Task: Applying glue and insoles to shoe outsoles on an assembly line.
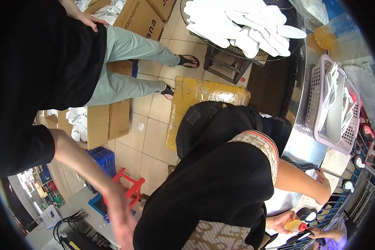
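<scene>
My right hand (278, 222) is closed around a small squeeze bottle (295, 225) with a yellow body and red tip. It is over the bench at the lower right, close to round black holders (308, 215) with white pieces. My left hand (322, 178) bends in at the bench edge beside dark looped strips (301, 164). Its fingers look curled, and whatever they grip is hidden. My black-clothed body and patterned sleeve (260, 143) fill the middle, covering part of the bench.
A pale purple basket (315, 92) of white utensils stands on the metal bench (293, 143). White spoon-like pieces (254, 25) heap a wire rack above. Cartons (99, 125), a taped box (185, 89) and a red stool (131, 189) surround me. A co-worker (133, 85) stands left, one arm (91, 179) reaching toward me; another person (337, 233) is lower right.
</scene>
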`<state>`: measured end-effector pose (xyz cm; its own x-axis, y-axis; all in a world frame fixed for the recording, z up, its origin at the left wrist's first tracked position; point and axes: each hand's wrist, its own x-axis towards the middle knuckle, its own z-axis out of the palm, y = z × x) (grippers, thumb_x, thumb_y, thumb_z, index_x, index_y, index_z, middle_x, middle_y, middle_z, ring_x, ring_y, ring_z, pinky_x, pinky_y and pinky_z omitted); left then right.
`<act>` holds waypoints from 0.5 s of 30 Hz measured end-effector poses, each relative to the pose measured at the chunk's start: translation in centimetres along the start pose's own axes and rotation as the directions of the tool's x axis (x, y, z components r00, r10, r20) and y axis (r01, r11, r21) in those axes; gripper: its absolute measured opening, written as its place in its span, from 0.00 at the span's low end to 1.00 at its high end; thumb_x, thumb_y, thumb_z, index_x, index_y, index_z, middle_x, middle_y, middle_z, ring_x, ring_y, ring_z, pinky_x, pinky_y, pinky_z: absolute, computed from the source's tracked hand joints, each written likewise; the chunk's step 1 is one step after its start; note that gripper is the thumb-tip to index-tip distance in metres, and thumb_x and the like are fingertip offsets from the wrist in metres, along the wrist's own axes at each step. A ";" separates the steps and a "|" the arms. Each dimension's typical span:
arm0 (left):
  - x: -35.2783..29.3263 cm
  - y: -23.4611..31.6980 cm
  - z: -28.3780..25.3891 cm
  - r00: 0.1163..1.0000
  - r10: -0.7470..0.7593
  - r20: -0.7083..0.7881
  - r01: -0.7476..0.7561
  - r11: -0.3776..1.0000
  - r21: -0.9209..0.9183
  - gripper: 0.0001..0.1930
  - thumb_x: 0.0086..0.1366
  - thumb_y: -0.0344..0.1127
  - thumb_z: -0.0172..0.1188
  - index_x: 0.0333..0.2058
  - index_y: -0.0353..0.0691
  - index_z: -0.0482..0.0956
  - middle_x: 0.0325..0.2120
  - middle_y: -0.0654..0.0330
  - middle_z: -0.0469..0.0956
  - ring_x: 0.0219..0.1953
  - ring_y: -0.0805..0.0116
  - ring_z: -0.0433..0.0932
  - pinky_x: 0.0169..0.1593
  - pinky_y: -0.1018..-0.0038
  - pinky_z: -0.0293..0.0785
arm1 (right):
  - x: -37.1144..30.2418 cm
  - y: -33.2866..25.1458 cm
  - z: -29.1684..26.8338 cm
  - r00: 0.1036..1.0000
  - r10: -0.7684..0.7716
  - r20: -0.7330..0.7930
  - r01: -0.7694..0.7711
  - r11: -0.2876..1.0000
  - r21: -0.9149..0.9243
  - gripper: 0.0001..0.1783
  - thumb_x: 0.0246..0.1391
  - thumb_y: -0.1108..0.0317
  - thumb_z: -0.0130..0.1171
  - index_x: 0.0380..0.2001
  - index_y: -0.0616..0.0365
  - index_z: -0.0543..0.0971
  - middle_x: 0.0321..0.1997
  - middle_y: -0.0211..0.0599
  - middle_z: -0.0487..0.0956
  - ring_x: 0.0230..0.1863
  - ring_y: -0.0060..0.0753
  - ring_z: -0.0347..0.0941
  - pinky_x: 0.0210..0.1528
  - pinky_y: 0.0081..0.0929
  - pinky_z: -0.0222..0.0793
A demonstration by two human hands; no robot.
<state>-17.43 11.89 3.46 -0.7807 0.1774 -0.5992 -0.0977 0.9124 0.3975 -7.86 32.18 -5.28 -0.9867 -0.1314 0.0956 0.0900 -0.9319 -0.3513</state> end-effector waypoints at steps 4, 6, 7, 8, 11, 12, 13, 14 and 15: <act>2.1 -0.6 3.7 0.967 0.042 -0.252 -0.029 0.998 0.055 0.23 0.60 0.42 0.53 0.52 0.38 0.75 0.52 0.41 0.72 0.51 0.31 0.67 0.48 0.32 0.65 | -0.5 0.4 -0.4 1.000 0.011 0.024 -0.012 0.998 0.067 0.27 0.47 0.54 0.56 0.48 0.58 0.72 0.42 0.38 0.71 0.35 0.31 0.59 0.40 0.32 0.53; 0.6 -2.2 4.1 0.935 0.275 -0.224 -0.189 0.921 0.341 0.15 0.60 0.39 0.53 0.43 0.45 0.83 0.40 0.50 0.80 0.41 0.44 0.74 0.40 0.36 0.69 | -1.0 0.3 -0.1 0.999 -0.018 0.034 0.016 0.998 0.066 0.26 0.46 0.59 0.58 0.48 0.59 0.72 0.44 0.39 0.70 0.36 0.31 0.59 0.40 0.31 0.53; -0.4 -3.5 4.6 0.892 0.376 -0.251 -0.270 0.888 0.371 0.14 0.60 0.40 0.53 0.41 0.46 0.83 0.39 0.53 0.81 0.40 0.50 0.75 0.36 0.42 0.70 | -0.7 0.0 -0.3 0.998 -0.051 -0.020 0.052 0.998 0.045 0.26 0.46 0.59 0.57 0.49 0.60 0.71 0.43 0.39 0.70 0.37 0.32 0.58 0.40 0.31 0.53; -1.5 -4.8 5.1 0.837 0.476 -0.271 -0.350 0.845 0.404 0.13 0.60 0.40 0.53 0.38 0.47 0.84 0.38 0.55 0.81 0.39 0.55 0.75 0.32 0.47 0.71 | -0.3 -0.3 -0.6 0.993 -0.088 -0.074 0.090 0.996 0.021 0.27 0.47 0.59 0.57 0.49 0.60 0.70 0.43 0.39 0.69 0.39 0.32 0.58 0.40 0.31 0.53; -0.3 -6.9 7.0 0.825 0.430 -0.367 -0.264 0.868 0.421 0.13 0.59 0.41 0.54 0.37 0.49 0.84 0.37 0.56 0.81 0.41 0.55 0.76 0.35 0.45 0.70 | -0.2 0.9 -0.7 0.996 -0.009 -0.086 0.017 0.995 0.096 0.27 0.50 0.58 0.56 0.50 0.61 0.68 0.44 0.40 0.67 0.41 0.34 0.57 0.40 0.31 0.53; -1.8 -7.2 7.0 0.784 0.495 -0.376 -0.271 0.816 0.510 0.11 0.56 0.40 0.57 0.35 0.47 0.84 0.36 0.57 0.81 0.40 0.55 0.76 0.37 0.43 0.69 | -0.4 0.1 -1.0 0.994 -0.053 -0.098 0.062 0.993 0.096 0.27 0.50 0.58 0.56 0.50 0.61 0.68 0.44 0.40 0.67 0.41 0.34 0.57 0.40 0.31 0.53; -2.8 -8.0 6.9 0.747 0.540 -0.388 -0.253 0.771 0.585 0.11 0.53 0.39 0.60 0.34 0.46 0.84 0.35 0.58 0.81 0.38 0.56 0.77 0.38 0.42 0.69 | -0.3 -0.1 -1.1 0.993 -0.064 -0.102 0.071 0.995 0.064 0.27 0.50 0.58 0.55 0.50 0.62 0.67 0.44 0.40 0.67 0.40 0.34 0.57 0.40 0.31 0.52; -2.8 -8.8 6.7 0.748 0.547 -0.375 -0.257 0.760 0.597 0.11 0.53 0.39 0.60 0.34 0.46 0.84 0.35 0.58 0.81 0.38 0.56 0.77 0.38 0.42 0.69 | -0.4 0.0 -1.0 0.992 -0.068 -0.102 0.072 0.997 0.036 0.27 0.51 0.58 0.55 0.50 0.62 0.67 0.44 0.40 0.66 0.40 0.35 0.56 0.39 0.31 0.52; -2.8 -9.6 6.7 0.745 0.551 -0.375 -0.308 0.783 0.540 0.11 0.53 0.39 0.60 0.34 0.47 0.84 0.35 0.57 0.81 0.39 0.55 0.77 0.40 0.42 0.68 | -0.5 0.1 -0.9 0.991 -0.087 -0.100 0.088 0.996 0.008 0.26 0.52 0.58 0.55 0.50 0.63 0.66 0.44 0.41 0.65 0.39 0.35 0.56 0.39 0.32 0.52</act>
<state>-10.22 5.08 -3.35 -0.8672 0.4969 0.0337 0.4971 0.8593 0.1201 -7.53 32.50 -6.23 -0.9994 -0.0158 0.0323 0.0041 -0.9427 -0.3336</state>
